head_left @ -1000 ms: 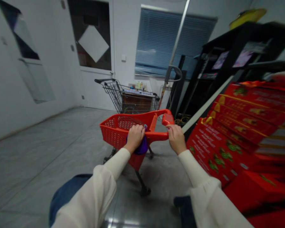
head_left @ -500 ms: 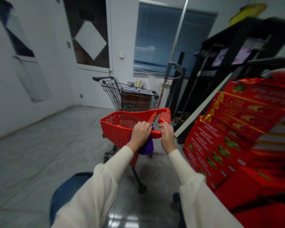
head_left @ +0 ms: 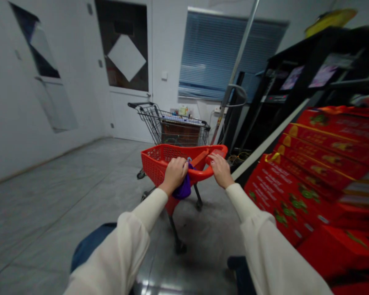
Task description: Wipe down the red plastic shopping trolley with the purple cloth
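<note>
Both of my hands are on the handle of a red plastic child-size shopping cart. My left hand grips the handle, and a purple cloth item hangs just below it. My right hand curls over the handle's right side. The cart's mesh basket points forward and away from me. It stands on thin dark legs with small wheels. The basket's contents are hidden at this angle. A cream sleeve covers each of my forearms.
A wire shopping cart holding a brown box stands ahead by a white door. Stacked red printed boxes line the right, below a black shelf unit. Grey tiled floor extends left to a white wall.
The red cart has swung around, with its basket now pointing more directly ahead. Both hands stay on the handle, and my right hand sits slightly farther from my left than half a second ago.
</note>
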`<state>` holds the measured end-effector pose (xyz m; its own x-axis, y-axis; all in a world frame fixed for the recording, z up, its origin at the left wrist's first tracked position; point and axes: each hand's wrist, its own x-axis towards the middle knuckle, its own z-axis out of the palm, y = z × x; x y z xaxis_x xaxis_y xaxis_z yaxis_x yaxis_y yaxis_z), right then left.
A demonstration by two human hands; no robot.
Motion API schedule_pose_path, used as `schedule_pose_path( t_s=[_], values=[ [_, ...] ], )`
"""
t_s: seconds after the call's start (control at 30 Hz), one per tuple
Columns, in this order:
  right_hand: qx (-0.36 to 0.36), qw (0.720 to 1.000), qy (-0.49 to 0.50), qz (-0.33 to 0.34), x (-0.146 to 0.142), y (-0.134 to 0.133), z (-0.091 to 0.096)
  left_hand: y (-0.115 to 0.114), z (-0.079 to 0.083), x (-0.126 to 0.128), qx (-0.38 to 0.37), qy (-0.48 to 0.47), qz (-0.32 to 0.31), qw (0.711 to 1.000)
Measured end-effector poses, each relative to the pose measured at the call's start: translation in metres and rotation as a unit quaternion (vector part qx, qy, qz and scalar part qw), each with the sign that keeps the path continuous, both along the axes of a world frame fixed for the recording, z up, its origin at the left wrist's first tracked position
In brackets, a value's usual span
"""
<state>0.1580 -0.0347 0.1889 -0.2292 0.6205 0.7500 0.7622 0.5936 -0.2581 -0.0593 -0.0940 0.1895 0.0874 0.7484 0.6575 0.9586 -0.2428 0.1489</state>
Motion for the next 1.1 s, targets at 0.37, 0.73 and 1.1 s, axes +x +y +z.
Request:
schedule_pose_path(
  t_s=[0.37, 0.73, 1.1],
  values=[
    [0.003, 0.997, 0.046, -0.059, -0.036, -0.019, -0.015, -0.019, 0.026, 0.005, -0.016, 0.077, -0.062, 0.995],
    [0.016, 0.993, 0.030, -0.114, -0.056, -0.041, -0.009, -0.034, 0.029, -0.003, -0.005, 0.089, -0.048, 0.995],
    [0.013, 0.996, 0.000, -0.091, -0.029, -0.004, -0.003, -0.043, 0.042, 0.023, -0.020, 0.074, 0.040, 0.996]
  ],
)
